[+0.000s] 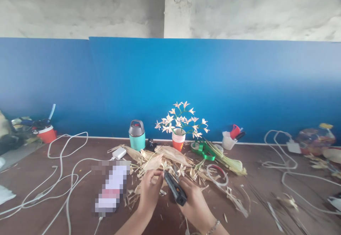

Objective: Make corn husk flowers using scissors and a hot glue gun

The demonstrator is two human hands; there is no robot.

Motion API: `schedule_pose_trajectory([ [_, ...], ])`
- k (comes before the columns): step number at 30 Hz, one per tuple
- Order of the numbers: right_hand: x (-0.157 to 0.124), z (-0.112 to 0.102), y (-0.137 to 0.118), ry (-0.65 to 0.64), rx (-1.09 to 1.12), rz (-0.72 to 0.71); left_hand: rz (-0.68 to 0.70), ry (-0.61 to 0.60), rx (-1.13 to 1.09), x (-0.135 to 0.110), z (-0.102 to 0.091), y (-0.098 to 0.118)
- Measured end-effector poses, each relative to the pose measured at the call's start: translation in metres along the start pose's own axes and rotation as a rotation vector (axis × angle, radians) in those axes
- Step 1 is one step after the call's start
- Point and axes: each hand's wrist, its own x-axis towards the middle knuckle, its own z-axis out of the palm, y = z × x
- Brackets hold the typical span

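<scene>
My left hand (pixel 151 185) is closed in a pinch on a thin, pale husk piece (pixel 162 165), partly hidden by the fingers. In my right hand (pixel 194 197) is a black glue gun (pixel 174 188) with a small orange part, its narrow tip close to the left fingertips. Below and beyond both hands lies a heap of dry corn husks (pixel 170 154) and scraps. A loose pale husk flower (pixel 181 170) rests just ahead of the glue gun. Behind the heap, stacked paper cups (pixel 178 142) hold green stems with several pale husk flowers (pixel 168 119).
A phone (pixel 110 188), blurred out, lies at left beside white cables (pixel 68 178) and a charger (pixel 119 153). Toward the back are a turquoise flask (pixel 137 137), green ribbon (pixel 205 151) and a white pen cup (pixel 228 141). A tape ring (pixel 217 175) lies right.
</scene>
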Motion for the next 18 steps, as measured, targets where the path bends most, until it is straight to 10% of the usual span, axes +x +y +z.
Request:
schedule_pose_trajectory([
  [7, 0.0, 0.0, -0.001, 0.025, 0.19, 0.098, 0.015, 0.023, -0.046, -0.001, 0.0, 0.005],
  [13, 0.005, 0.001, 0.012, 0.006, 0.701, 0.619, 0.145, -0.036, -0.051, -0.004, -0.005, 0.013],
  [18, 0.005, -0.032, -0.003, 0.123, 0.6, 0.386, 0.323, -0.152, 0.133, -0.005, -0.003, 0.013],
])
